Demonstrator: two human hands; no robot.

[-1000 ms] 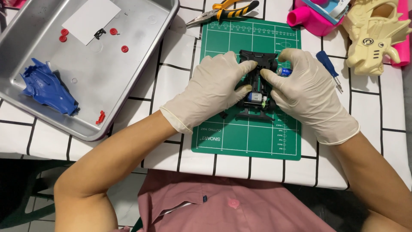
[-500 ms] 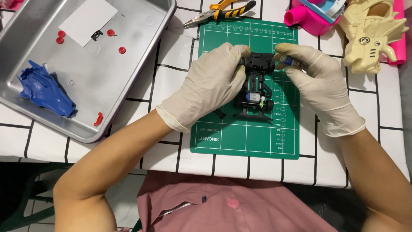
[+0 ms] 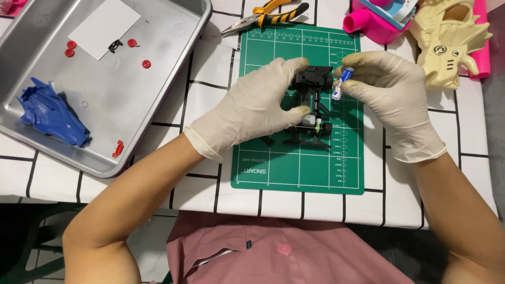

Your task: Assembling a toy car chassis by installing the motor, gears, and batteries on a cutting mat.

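Battery (image 3: 339, 84) now lifted clear of chassis (image 3: 312, 105), pinched in right hand (image 3: 392, 97); left hand (image 3: 258, 108) still gripping chassis.

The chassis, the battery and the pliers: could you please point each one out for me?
chassis (image 3: 313, 100): head view, on its black middle spine.
battery (image 3: 341, 84): head view, on its blue-and-white side.
pliers (image 3: 273, 11): head view, on the yellow-and-black handles.

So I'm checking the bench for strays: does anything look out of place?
One small red part lies at the metal tray's near rim, apart from the red discs up by the white card. Otherwise nothing stands out.
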